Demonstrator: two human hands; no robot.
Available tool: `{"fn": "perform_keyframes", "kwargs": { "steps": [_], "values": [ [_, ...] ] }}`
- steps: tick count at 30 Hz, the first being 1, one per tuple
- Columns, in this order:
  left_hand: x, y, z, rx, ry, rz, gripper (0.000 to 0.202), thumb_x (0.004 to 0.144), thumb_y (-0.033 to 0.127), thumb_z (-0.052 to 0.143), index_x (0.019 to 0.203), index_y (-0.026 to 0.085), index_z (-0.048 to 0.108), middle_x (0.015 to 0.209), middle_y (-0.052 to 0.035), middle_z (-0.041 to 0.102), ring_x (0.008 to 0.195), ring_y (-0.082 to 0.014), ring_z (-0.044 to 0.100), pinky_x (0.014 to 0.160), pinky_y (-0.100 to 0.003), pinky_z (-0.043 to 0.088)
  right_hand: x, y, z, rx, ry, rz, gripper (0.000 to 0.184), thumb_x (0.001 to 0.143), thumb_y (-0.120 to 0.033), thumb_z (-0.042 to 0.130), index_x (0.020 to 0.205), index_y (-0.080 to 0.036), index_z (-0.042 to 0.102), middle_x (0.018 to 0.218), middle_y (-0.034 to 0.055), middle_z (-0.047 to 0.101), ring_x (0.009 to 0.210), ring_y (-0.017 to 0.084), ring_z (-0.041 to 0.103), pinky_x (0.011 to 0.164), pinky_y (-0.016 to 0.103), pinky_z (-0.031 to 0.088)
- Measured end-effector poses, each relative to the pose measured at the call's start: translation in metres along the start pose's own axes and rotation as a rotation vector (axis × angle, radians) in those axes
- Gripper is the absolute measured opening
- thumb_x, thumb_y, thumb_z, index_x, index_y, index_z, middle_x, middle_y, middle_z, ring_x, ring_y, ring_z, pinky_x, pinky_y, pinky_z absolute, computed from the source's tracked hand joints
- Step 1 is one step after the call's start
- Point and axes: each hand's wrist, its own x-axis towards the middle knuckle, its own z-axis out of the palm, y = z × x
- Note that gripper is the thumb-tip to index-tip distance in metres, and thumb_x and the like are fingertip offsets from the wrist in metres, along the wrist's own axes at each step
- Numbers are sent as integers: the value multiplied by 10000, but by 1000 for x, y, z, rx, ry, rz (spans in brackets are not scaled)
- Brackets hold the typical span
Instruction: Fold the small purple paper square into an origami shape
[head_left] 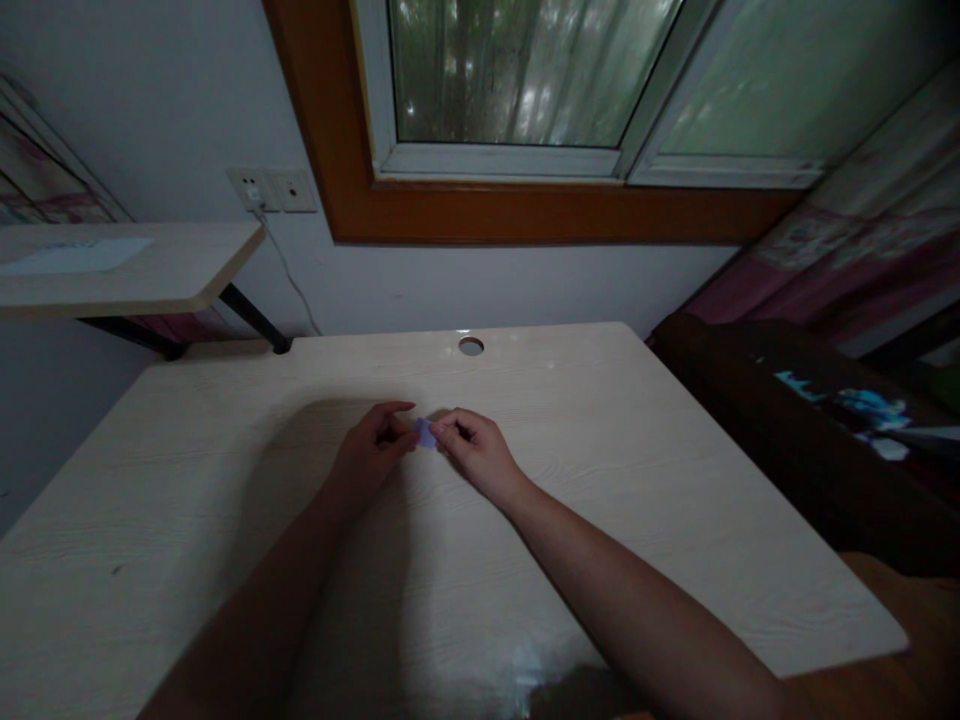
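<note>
A small light-blue piece of paper [426, 433] sits between my two hands near the middle of a pale wooden desk [225, 480]. My left hand [375, 445] pinches its left edge with thumb and fingers curled. My right hand [472, 450] pinches its right edge, fingers also curled. Both forearms reach in from the bottom of the view. Most of the paper is hidden by my fingertips.
A round cable hole [471, 346] lies at the desk's far edge. A second tabletop [127, 268] stands at the back left, below a wall socket [271, 190]. A window [525, 80] is above. A dark bed frame [787, 420] borders the right side.
</note>
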Motion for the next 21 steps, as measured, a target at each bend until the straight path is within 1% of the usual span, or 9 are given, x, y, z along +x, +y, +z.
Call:
{"fn": "perform_keyframes", "kwargs": {
  "steps": [6,13,18,21],
  "values": [
    [0,3,-1,3,55,22,397,799,331,716,1157,202,603,744,22,646,700,-138,624,684,-261,484,0,2,1,1,-18,5,273,882,-432,621,813,-177,690,698,9,653,599,115,513,562,225,389],
    [1,4,-2,26,104,24,386,801,323,723,1149,203,605,758,23,633,692,-126,614,664,-243,476,0,1,1,-24,-33,-14,254,875,-414,634,809,-179,704,715,9,680,599,111,532,582,228,398],
    [1,-2,-2,19,89,27,393,807,351,715,1156,204,609,778,11,646,712,-137,620,686,-255,482,0,0,1,-30,-28,-16,251,870,-412,639,808,-179,710,722,15,692,610,117,542,585,231,404],
    [1,0,-2,20,103,22,396,802,368,717,1149,206,616,783,9,644,706,-137,616,672,-250,477,0,0,1,-27,-29,-12,244,870,-408,637,810,-183,710,717,16,692,603,120,545,580,233,402]
  ]
}}
